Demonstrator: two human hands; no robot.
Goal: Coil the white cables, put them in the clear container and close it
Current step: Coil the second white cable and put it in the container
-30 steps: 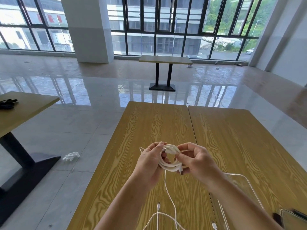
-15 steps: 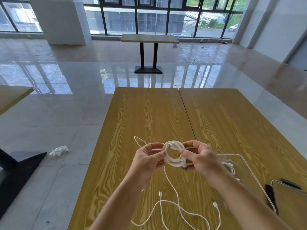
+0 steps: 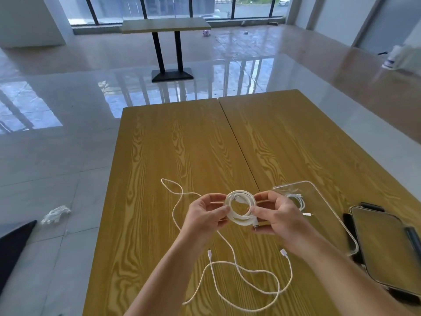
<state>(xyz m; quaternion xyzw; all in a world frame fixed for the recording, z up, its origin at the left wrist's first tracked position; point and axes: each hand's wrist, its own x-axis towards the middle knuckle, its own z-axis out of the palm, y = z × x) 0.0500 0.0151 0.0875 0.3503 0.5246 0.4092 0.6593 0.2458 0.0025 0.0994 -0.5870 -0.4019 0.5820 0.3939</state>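
Two hands are working above a desk (image 3: 182, 144) of two yellow wood-grain tops butted along one seam. The left hand (image 3: 205, 215) and the right hand (image 3: 276, 215) are holding one coiled cable (image 3: 239, 207) between them — a flat, round ring of several white turns, raised just above the desk surface. The left fingers (image 3: 216, 199) are curling onto the ring's left edge, thumb pinching from below; the right fingers (image 3: 264, 196) are clamping its right edge, with a plug end showing under the right thumb.

One loose cable (image 3: 241, 273) is lying on the desk below the hands, thin and white, winding in open loops; two of its small connector ends are resting near the wrists. Another white strand is trailing up and left from behind the left hand.

The clear container (image 3: 319, 197) is sitting on the desk just right of the right hand — transparent plastic with rounded corners. One further white cable (image 3: 296, 199) is lying inside it, partly hidden. The lid (image 3: 387, 247), a flat rounded rectangle with dark clasps, is resting apart from the container at the desk's right edge.

On the glossy tiled floor, one crumpled white item (image 3: 55, 214) is lying left of the desk.
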